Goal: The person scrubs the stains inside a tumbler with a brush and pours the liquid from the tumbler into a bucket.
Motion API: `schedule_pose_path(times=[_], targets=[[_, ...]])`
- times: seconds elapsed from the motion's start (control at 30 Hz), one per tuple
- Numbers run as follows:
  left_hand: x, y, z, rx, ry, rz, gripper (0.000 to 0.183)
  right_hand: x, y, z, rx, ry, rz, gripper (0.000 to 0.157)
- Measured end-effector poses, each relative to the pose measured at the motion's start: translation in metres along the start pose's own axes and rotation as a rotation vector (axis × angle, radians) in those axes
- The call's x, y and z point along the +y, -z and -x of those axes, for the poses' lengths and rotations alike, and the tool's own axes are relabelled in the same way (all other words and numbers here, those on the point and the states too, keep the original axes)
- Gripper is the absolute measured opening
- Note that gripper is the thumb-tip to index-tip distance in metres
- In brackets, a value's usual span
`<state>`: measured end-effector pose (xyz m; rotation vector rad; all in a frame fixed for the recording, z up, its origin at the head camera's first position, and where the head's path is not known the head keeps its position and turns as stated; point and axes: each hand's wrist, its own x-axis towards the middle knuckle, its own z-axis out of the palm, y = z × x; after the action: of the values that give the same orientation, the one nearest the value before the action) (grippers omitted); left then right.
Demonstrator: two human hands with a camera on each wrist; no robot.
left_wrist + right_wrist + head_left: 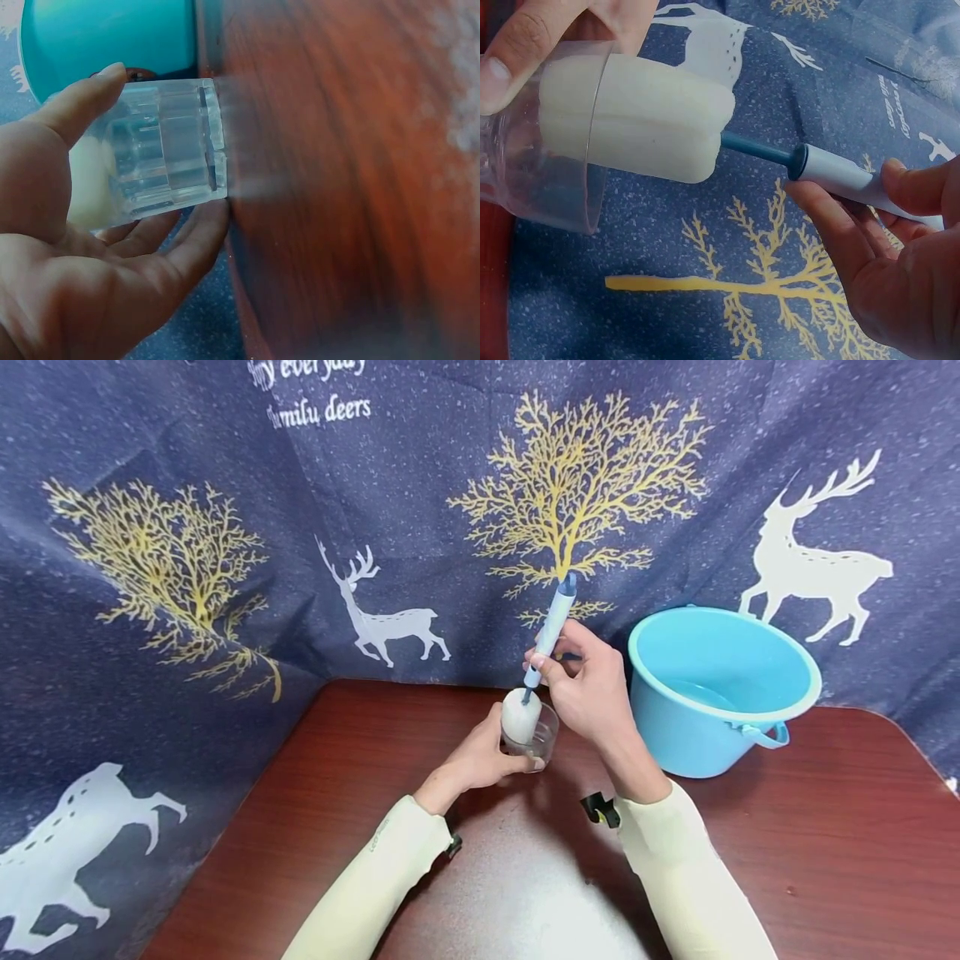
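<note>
My left hand [477, 758] grips a clear glass cup [169, 150] around its side, thumb on one side and fingers on the other. In the left wrist view, the cup's thick base is close to the table. My right hand [592, 687] holds a sponge cup brush by its pale blue handle [553, 628], pinched between thumb and fingers. The brush's white sponge head [645, 120] is partly inside the cup, its upper end sticking out past the rim. A darker blue stem [757, 148] joins head and handle. The handle leans up and to the right.
A light blue bucket [682, 735] with a side handle stands right of my right hand, near the table's back edge. The reddish-brown wooden table [315, 827] meets a dark blue cloth [405, 510] printed with deer and yellow trees, hanging behind and at left.
</note>
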<state>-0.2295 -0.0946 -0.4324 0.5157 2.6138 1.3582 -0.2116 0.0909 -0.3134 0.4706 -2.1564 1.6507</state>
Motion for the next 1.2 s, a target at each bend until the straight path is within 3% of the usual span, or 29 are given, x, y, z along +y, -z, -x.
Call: schedule_pose_path(times=[0.2, 0.77, 1.2], targets=[[-0.0012, 0.0001, 0.0008, -0.002, 0.002, 0.003, 0.086, 0.0014, -0.0016, 0.0004, -0.006, 0.008, -0.041, 0.014], [0.0030, 0.0018, 0.0001, 0.000, -0.025, 0.002, 0.075, 0.0009, 0.0005, -0.0009, 0.006, 0.049, 0.014, 0.017], [-0.0001, -0.0005, -0.0001, 0.006, -0.021, -0.011, 0.077, 0.0017, 0.0015, -0.0006, -0.037, 0.081, 0.029, 0.014]])
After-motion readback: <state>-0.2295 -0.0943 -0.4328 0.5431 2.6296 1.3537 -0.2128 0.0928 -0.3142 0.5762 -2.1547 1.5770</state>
